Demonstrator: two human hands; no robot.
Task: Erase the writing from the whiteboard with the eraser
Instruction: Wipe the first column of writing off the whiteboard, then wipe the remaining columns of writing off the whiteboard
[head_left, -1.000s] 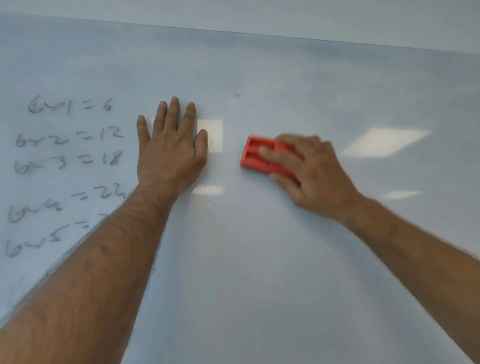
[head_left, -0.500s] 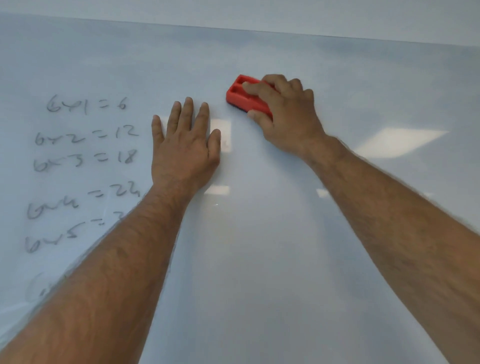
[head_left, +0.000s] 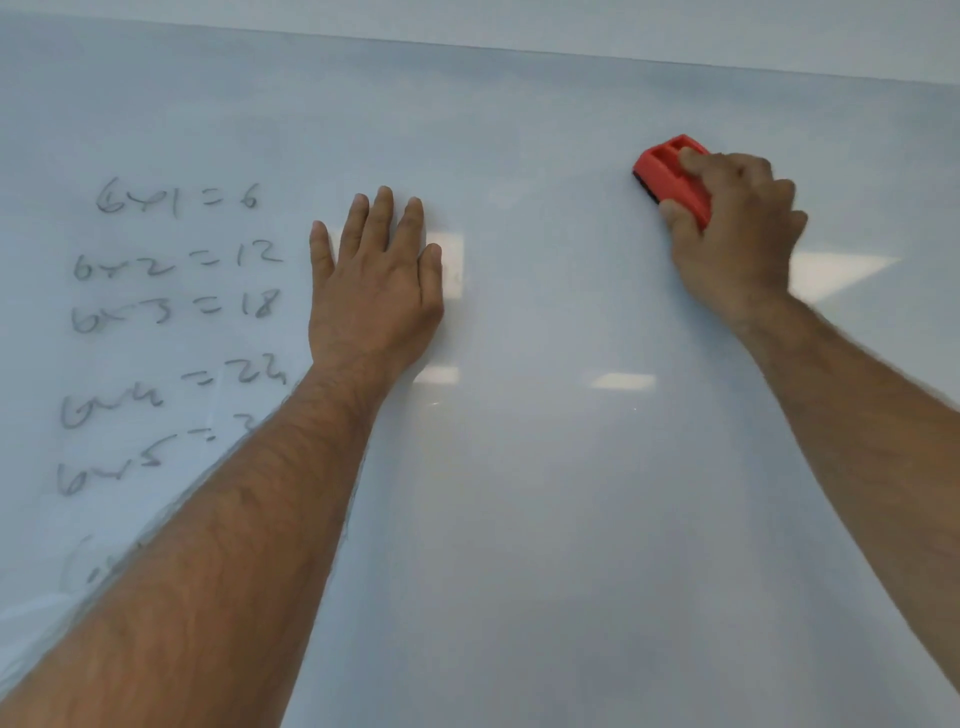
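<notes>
**Eraser on whiteboard, right hand gripping**

Eraser (head_left: 670, 176), red: lying pressed against the whiteboard (head_left: 519, 493), its upper-left end sticking out past the fingertips of the right hand (head_left: 737, 244), which is clamping it between fingers and thumb. Left hand (head_left: 376, 291): resting flat on the board, fingers extended and close together, holding nothing. Writing (head_left: 171, 312), grey sums: sitting just left of the left hand, well apart from the eraser.

whiteboard (head_left: 519, 493) handwriting (head_left: 176, 200) "6×1=6", "6×2=12", "6×3=18", lower lines partly hidden
</notes>
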